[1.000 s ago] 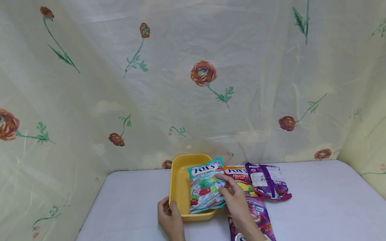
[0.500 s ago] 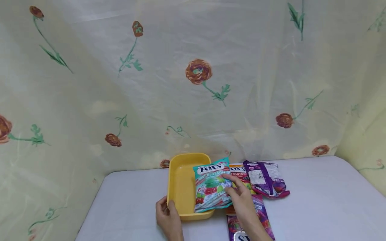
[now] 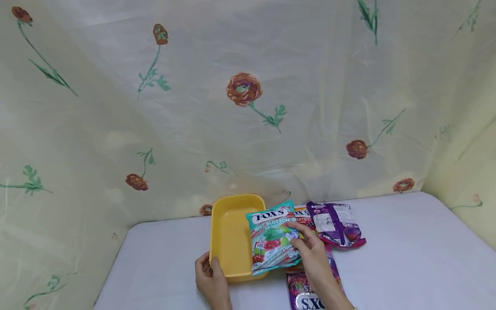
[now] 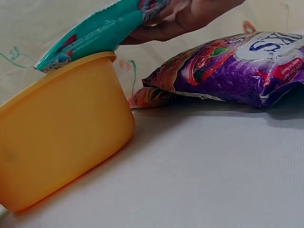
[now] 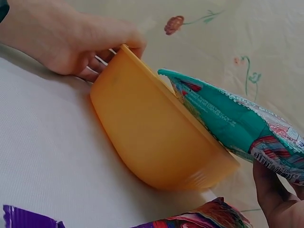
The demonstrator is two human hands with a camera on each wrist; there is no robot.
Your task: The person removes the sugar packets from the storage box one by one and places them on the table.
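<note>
My left hand (image 3: 212,282) grips the near left corner of a yellow plastic tub (image 3: 230,241), its thumb over the rim. In the right wrist view the same hand (image 5: 78,42) curls round the tub's rim. A teal candy bag (image 3: 271,237) marked Fox's Mint Blossom is pinched at its right side by my right hand (image 3: 315,258). This bag leans over the tub's right rim, its underside right at the edge in the left wrist view. The tub's bare floor shows left of the bag.
Right of the tub lie an orange Fox's Fruits bag (image 3: 302,213), partly covered, and a purple bag (image 3: 337,224) with its printed back up. Another purple Fox's bag (image 3: 300,290) lies nearer, beneath my right forearm. A flowered curtain (image 3: 290,163) hangs behind the white table (image 3: 162,258).
The teal bag has shifted right relative to the tub, covering less of its inside and more of the orange bag. My left hand keeps its hold on the tub. The head view has turned slightly.
</note>
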